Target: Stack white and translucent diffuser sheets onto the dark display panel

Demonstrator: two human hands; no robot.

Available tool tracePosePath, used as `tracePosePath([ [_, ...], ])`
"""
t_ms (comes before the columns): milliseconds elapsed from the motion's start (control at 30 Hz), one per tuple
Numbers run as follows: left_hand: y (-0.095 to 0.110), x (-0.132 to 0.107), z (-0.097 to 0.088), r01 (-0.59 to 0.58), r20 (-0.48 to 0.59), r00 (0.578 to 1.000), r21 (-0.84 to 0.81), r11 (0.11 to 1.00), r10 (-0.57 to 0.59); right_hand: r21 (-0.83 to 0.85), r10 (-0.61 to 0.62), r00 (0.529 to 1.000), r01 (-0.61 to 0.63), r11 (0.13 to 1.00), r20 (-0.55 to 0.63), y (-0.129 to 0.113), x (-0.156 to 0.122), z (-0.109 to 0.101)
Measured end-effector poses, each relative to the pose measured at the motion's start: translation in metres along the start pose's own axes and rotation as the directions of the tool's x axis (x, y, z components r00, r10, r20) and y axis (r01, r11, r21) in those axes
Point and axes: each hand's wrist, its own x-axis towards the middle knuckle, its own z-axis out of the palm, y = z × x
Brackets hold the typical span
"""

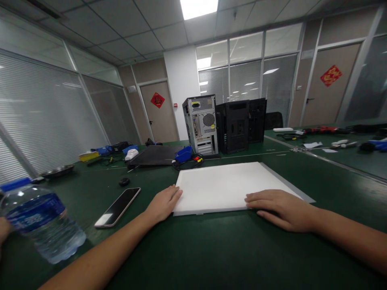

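Observation:
A flat white rectangular panel, perhaps foam or a stack of thin sheets, lies on the green table. A thin translucent sheet shows along its right side. My left hand rests against the panel's left edge, fingers stretched forward and thumb by the edge. Across the front right corner, my right hand lies flat, its fingertips on the white surface and the thumb below the front edge. Neither hand appears to lift the panel.
A phone and a water bottle are at the left, with part of another person's hand behind the bottle. Computer cases stand behind the panel. A dark flat panel and cables lie farther back; tools are far right.

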Motion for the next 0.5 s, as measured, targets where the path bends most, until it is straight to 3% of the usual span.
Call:
tracePosePath([
  [133,0.0,0.0,0.001,-0.005,-0.004,1.0,0.017,1.0,0.005,-0.05,-0.055,0.996,0.052,0.997,-0.071,0.004,-0.001,0.003],
  [267,-0.002,0.001,0.003,0.001,-0.002,1.0,0.074,0.997,-0.001,-0.131,0.008,0.993,-0.023,0.991,-0.114,0.01,-0.003,0.004],
  [500,0.0,0.001,0.001,0.009,-0.009,1.0,0.025,1.0,-0.009,-0.137,0.056,0.995,-0.067,0.988,-0.081,0.013,-0.004,0.005],
])
